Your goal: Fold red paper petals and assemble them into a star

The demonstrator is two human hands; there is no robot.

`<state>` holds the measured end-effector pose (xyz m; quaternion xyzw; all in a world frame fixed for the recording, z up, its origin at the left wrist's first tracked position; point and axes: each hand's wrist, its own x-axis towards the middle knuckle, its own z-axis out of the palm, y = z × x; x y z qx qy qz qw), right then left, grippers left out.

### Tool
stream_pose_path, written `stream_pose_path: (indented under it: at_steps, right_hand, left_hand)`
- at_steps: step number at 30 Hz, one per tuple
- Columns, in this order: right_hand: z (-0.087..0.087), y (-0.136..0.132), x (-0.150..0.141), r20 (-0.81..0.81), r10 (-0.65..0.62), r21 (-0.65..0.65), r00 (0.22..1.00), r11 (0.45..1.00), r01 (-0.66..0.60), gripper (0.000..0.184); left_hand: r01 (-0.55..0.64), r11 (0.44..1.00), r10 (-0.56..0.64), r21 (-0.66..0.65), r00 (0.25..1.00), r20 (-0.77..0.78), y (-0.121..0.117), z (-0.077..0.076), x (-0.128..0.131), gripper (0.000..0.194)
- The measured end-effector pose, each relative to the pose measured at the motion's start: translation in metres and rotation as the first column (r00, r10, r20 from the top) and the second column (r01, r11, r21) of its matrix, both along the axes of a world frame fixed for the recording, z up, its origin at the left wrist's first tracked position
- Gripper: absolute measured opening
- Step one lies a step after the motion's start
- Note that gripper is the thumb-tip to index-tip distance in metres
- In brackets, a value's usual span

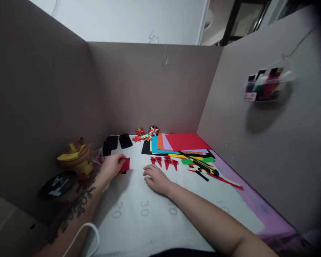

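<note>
Left hand (pixel 113 166) touches small red paper (pixel 126 164) on the desk's (pixel 133 228) left side; whether its grip pinches, I cannot tell. Right hand (pixel 158 180) rests loosely open. Paper looks light, easily creased; best held by an edge.

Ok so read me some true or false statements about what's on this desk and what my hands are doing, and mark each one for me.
1. The left hand holds a small red paper. True.
2. The right hand grips the yellow and black cutter. False: it rests on the white surface, apart from the cutter.
3. The top sheet of the large paper stack is red. True.
4. The folded paper stars lie between the two hands. False: they sit at the far edge, by the back panel.
</note>
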<state>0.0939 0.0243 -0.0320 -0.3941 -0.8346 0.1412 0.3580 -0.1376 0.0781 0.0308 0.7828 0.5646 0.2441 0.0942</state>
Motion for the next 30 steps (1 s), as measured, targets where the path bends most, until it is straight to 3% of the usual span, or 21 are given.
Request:
stream_pose_path:
  at_steps: [2, 4, 7, 9, 11, 15, 21, 30]
  right_hand:
    - [0.002, -0.001, 0.000, -0.155, -0.072, -0.060, 0.985, 0.996, 0.063, 0.018]
    - [0.003, -0.001, 0.000, -0.318, -0.151, -0.153, 0.936, 0.983, 0.106, 0.022]
    - [0.003, -0.001, 0.000, -0.515, -0.220, -0.297, 0.829, 0.952, 0.069, 0.026]
    - [0.003, -0.001, 0.002, -0.600, -0.247, -0.350, 0.761, 0.936, 0.028, 0.023]
    - [0.004, -0.001, 0.004, -0.654, -0.264, -0.363, 0.709, 0.932, 0.012, 0.019]
    - [0.007, -0.002, 0.009, -0.707, -0.262, -0.364, 0.657, 0.931, -0.021, 0.017]
    - [0.007, -0.003, 0.011, -0.745, -0.245, -0.422, 0.621, 0.893, -0.154, 0.020]
    - [-0.002, 0.000, 0.012, -0.803, -0.211, -0.437, 0.558, 0.844, -0.310, 0.023]
  left_hand:
    - [0.096, 0.987, -0.046, -0.130, 0.938, 0.342, -0.008, 0.003, 0.015, 0.019]
    - [0.184, 0.950, 0.008, -0.253, 0.795, 0.607, -0.017, 0.002, 0.031, 0.022]
    - [0.315, 0.877, 0.103, -0.363, 0.614, 0.782, -0.029, -0.006, 0.050, 0.030]
    - [0.345, 0.859, 0.105, -0.378, 0.603, 0.791, -0.033, -0.013, 0.057, 0.032]
    - [0.324, 0.875, 0.078, -0.360, 0.639, 0.765, -0.036, -0.018, 0.061, 0.033]
    - [0.317, 0.875, 0.062, -0.365, 0.676, 0.734, -0.035, -0.021, 0.061, 0.036]
    - [0.387, 0.824, 0.120, -0.413, 0.594, 0.796, -0.035, -0.020, 0.061, 0.041]
    - [0.521, 0.724, 0.133, -0.452, 0.538, 0.833, -0.038, -0.021, 0.061, 0.039]
